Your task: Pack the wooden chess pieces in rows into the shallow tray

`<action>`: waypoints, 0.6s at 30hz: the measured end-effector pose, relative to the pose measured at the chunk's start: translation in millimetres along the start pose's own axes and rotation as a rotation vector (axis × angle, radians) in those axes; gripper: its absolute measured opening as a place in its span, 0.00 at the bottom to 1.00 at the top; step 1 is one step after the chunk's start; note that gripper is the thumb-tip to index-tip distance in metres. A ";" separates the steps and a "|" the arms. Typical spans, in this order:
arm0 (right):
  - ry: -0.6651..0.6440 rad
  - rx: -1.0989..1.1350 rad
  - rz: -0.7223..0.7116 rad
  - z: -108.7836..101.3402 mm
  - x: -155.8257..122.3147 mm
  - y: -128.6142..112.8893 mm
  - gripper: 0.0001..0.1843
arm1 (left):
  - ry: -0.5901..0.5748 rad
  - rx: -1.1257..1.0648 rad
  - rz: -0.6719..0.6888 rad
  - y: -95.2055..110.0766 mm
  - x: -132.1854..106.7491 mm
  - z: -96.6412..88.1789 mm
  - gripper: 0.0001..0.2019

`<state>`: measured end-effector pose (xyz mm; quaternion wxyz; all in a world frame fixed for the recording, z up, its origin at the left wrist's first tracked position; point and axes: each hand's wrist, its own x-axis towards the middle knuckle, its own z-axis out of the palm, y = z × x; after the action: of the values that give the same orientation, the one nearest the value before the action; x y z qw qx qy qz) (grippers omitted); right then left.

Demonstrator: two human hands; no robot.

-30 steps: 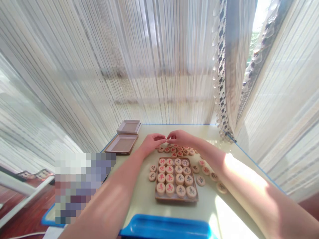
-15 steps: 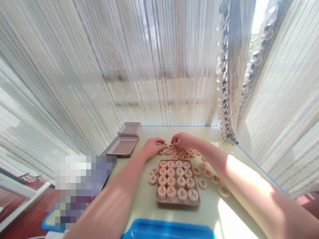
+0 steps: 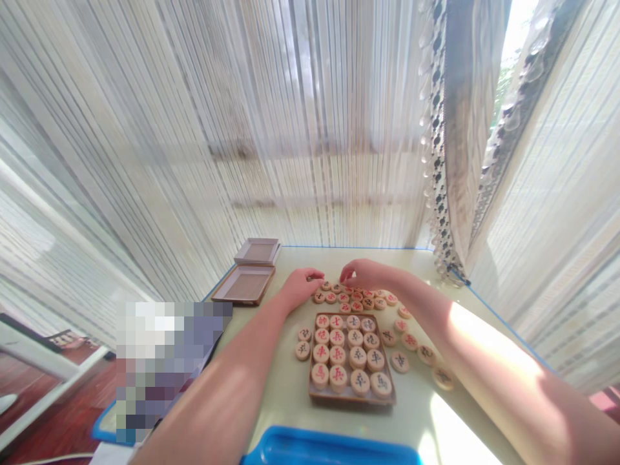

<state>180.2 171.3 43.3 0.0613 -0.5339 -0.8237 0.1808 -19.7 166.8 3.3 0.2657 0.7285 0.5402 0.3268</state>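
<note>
Several round wooden Chinese chess pieces with red or black characters lie in a loose group at the far middle of the table. My left hand rests at the left side of this group, thumb and fingers apart. On the other side my right hand reaches over the group with curved, parted fingers; its fingertips are close to a black-marked piece. No piece shows in either hand. Nearer to me, a shallow brown box holds rows of pieces, red on the left and black on the right.
Loose pieces lie left and right of the box. At the back left are an open brown box lid and a pale tray. A blue object is at the front edge. String curtains hang behind the table.
The view has shifted slightly, so everything sits a little further right. My hands stay at the far group of pieces, with little visible change in their pose.
</note>
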 end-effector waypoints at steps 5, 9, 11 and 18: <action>0.034 0.015 -0.040 -1.2 -3.1 -7.3 0.12 | 0.072 -0.056 -0.006 -0.4 1.5 0.2 0.13; 0.086 0.061 -0.079 -10.0 -12.3 -20.8 0.12 | 0.289 -0.139 -0.009 4.4 3.5 -20.3 0.11; 0.134 0.104 -0.093 -17.1 -21.2 -30.0 0.13 | 0.361 -0.142 -0.037 2.5 2.7 -40.5 0.10; 0.266 0.220 -0.188 -32.9 -34.2 -85.8 0.16 | 0.498 0.022 -0.074 -40.9 -13.5 -120.1 0.10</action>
<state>130.7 116.8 108.1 0.2443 -0.4639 -0.8298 0.1911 -139.1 169.1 47.9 0.1281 0.6082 0.6188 0.4803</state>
